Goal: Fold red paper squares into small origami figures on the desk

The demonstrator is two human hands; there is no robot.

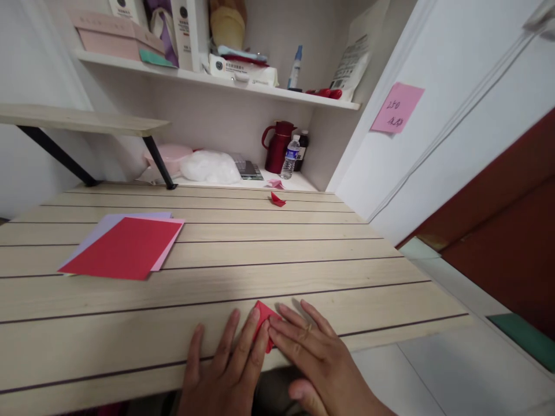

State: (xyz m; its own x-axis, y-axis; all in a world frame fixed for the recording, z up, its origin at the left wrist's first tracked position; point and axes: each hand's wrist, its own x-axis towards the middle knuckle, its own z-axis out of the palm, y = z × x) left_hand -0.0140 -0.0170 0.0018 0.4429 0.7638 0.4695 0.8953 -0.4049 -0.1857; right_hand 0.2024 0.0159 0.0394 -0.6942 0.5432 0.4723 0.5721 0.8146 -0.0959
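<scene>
So the tabletop [217,280] is done in pale wood-look boards, crossed by thin dark lines. A small piece of folded red paper [265,312] is being held flat near the front edge, under both hands. The left hand [229,367] is laid palm down with its fingers fanned, two fingertips set on the paper. The right hand [318,352] is spread too, thumb kept apart, fingertips pressed on the paper's right side.

Over on the left, a red sheet [130,248] is stacked on pink and lilac ones, close to a black-legged wooden riser [78,117]. Further back, a little red folded piece [277,200] can be spotted. A dark red jug [278,149] and a water bottle [289,160] are tucked into the white shelving [321,103], and a pink sticky note [396,108] with handwriting is stuck to its right.
</scene>
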